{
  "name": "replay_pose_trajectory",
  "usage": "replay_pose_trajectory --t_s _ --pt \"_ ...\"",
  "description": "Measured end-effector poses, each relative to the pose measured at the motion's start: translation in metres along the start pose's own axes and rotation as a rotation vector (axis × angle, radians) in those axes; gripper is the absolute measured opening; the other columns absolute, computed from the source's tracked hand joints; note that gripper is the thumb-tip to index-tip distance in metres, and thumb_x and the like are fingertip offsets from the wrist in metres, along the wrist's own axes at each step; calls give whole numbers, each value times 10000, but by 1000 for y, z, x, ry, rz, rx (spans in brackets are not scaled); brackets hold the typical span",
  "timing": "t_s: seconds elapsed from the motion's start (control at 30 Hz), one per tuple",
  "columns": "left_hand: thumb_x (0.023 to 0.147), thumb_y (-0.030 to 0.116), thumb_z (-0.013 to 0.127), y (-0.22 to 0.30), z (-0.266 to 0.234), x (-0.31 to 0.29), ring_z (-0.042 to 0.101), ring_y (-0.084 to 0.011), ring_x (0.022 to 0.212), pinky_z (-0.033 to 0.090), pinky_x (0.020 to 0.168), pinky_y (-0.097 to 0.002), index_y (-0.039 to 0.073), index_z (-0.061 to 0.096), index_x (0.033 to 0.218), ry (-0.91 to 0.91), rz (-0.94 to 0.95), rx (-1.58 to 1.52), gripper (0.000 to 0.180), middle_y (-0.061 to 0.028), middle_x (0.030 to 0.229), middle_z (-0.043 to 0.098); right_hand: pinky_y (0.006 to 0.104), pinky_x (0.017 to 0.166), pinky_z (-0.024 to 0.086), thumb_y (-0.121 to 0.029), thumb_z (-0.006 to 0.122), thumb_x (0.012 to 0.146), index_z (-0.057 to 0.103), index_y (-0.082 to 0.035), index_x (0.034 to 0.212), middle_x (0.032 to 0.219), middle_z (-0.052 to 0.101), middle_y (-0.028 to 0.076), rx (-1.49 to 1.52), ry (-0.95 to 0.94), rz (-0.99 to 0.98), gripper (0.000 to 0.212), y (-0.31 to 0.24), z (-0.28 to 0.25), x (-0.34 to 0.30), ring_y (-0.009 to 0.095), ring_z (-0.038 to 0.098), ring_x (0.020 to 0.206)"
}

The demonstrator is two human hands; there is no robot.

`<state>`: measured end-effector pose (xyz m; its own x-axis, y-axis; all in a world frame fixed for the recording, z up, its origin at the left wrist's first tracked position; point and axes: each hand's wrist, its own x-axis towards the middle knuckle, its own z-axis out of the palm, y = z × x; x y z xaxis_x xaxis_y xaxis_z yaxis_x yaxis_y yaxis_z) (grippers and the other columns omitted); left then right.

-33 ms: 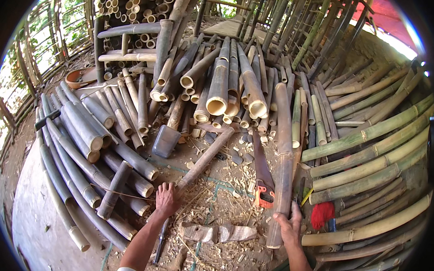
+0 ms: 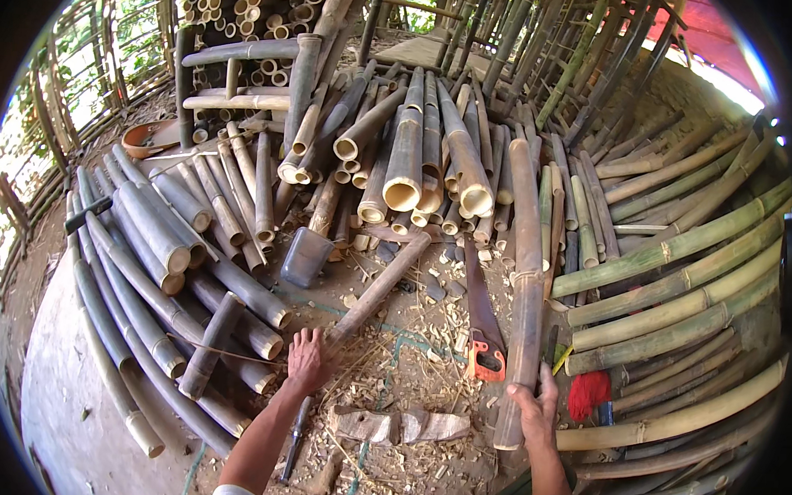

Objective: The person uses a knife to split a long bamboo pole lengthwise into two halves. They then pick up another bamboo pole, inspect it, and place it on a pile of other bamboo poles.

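My right hand [image 2: 537,411] is closed round the near end of a long brown bamboo pole [image 2: 526,296], thumb on top. That pole points away from me. My left hand [image 2: 309,363] lies at the lower end of a shorter bamboo pole [image 2: 381,284], fingers stretched and slightly apart; its thumb is hidden. This shorter pole slants away to the right over the chip-strewn ground. Between the two poles lies a handsaw [image 2: 484,338] with an orange handle. A notched wooden block [image 2: 398,426] rests on the ground between my forearms.
Dark bamboo lengths [image 2: 142,282] lie in a heap at the left, with a short piece [image 2: 211,346] across them. More bamboo [image 2: 405,152] is piled ahead, and green poles [image 2: 674,266] line the right. A clear plastic container [image 2: 307,257] and red string [image 2: 590,396] lie nearby.
The long pole in my right hand has tilted slightly, its far end shifting right. The fingers of my left hand look a little straighter. The whole view has shifted slightly.
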<state>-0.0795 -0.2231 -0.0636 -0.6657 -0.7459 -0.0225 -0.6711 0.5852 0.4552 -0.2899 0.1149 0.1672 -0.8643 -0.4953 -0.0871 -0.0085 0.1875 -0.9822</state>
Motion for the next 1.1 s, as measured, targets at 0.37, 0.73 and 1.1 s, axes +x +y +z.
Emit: replay_pose_trajectory --t_s 0.37,0.73,1.1 --pt "832 404 785 3 14 7 348 -455 1436 349 1159 -587 61 367 1529 -72 9 -43 881 -239 1528 385 326 651 576 -169 710 838 569 27 1322 1003 671 107 46 -69 12 541 -40 5 37 196 695 749" --pt "701 329 900 -11 15 10 270 -471 1479 289 1194 -606 143 352 1526 -141 -9 -14 1007 -196 1600 296 415 884 551 -249 798 840 549 84 1378 1111 720 186 -278 -111 -181 680 21 44 304 282 692 979" --pt "696 335 881 -5 21 16 277 -460 1474 286 1182 -626 105 323 1527 -109 12 -2 1027 -206 1595 300 313 945 514 -165 627 1020 610 71 1360 1249 713 187 71 -304 -588 414 8 121 470 198 668 1124"
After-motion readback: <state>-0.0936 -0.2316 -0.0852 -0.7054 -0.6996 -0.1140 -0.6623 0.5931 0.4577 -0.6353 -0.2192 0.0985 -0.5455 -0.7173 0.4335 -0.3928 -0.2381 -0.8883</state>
